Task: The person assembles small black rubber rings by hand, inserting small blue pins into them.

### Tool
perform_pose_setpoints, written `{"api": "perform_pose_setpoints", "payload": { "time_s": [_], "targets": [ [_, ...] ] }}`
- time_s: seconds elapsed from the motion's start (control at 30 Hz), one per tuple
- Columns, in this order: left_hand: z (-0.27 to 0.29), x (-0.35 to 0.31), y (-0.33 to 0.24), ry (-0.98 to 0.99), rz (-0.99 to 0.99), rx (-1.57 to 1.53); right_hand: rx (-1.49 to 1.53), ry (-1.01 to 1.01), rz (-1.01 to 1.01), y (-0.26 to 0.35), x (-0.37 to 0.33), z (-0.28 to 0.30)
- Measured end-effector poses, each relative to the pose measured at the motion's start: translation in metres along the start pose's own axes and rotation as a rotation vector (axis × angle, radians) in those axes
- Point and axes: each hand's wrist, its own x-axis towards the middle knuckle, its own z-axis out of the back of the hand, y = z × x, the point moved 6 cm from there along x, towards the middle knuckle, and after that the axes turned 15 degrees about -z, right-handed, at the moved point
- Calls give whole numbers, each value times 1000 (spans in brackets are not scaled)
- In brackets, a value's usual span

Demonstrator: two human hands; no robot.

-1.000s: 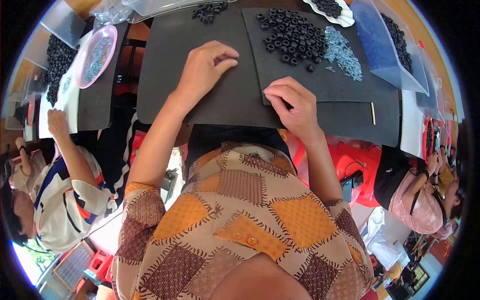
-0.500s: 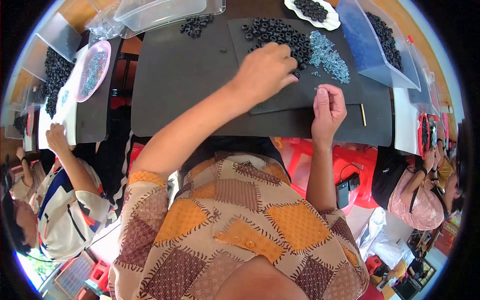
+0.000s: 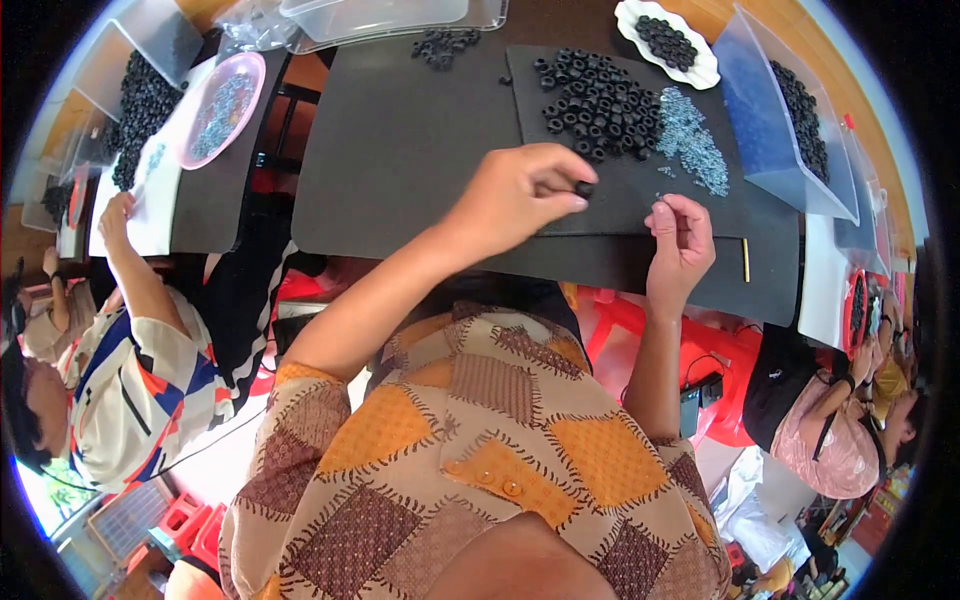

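Observation:
Over the near part of a dark mat (image 3: 625, 195), my left hand (image 3: 510, 195) pinches a small black ring-shaped part (image 3: 584, 189) between thumb and finger. My right hand (image 3: 682, 242) is to its right, thumb and forefinger closed together; a tiny bluish speck shows at the fingertips, too small to name. Beyond both hands lies a heap of black ring-shaped parts (image 3: 598, 105), many with their holes showing. Touching its right side is a spread of tiny clear-blue pieces (image 3: 692, 145).
A thin yellow stick (image 3: 746, 260) lies right of my right hand. Behind are a white scalloped dish (image 3: 707, 72) of black parts, a translucent bin (image 3: 760, 150) and a clear tray (image 3: 400, 35). At left, a co-worker's hand (image 3: 117, 213) rests near a pink-rimmed basket (image 3: 258, 95).
My left hand has drawn back from the black heap toward me, now with one black ring-shaped part in its fingertips. My right hand stays pinched near the blue pieces. The whole view has shifted slightly.

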Motion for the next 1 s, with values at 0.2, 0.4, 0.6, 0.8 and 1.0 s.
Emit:
{"api": "perform_pose_setpoints", "payload": {
  "time_s": [0.2, 0.4, 0.6, 0.8, 1.0],
  "targets": [
    [57, -51, 20, -348, 135, -737, 55, 358, -54, 20, -15, -59],
    [59, -57, 19, -344, 87, -856, 14, 549, 106, 50, -24, -114],
    [66, -60, 21, -327, 17, -602, -37, 570, 134, 64, -28, -127],
    [56, -62, 21, -338, 74, -805, -92, 555, 243, 72, -29, -131],
    [56, -64, 21, -364, 46, -743, -171, 566, 273, 83, -33, -137]
  ]
}}
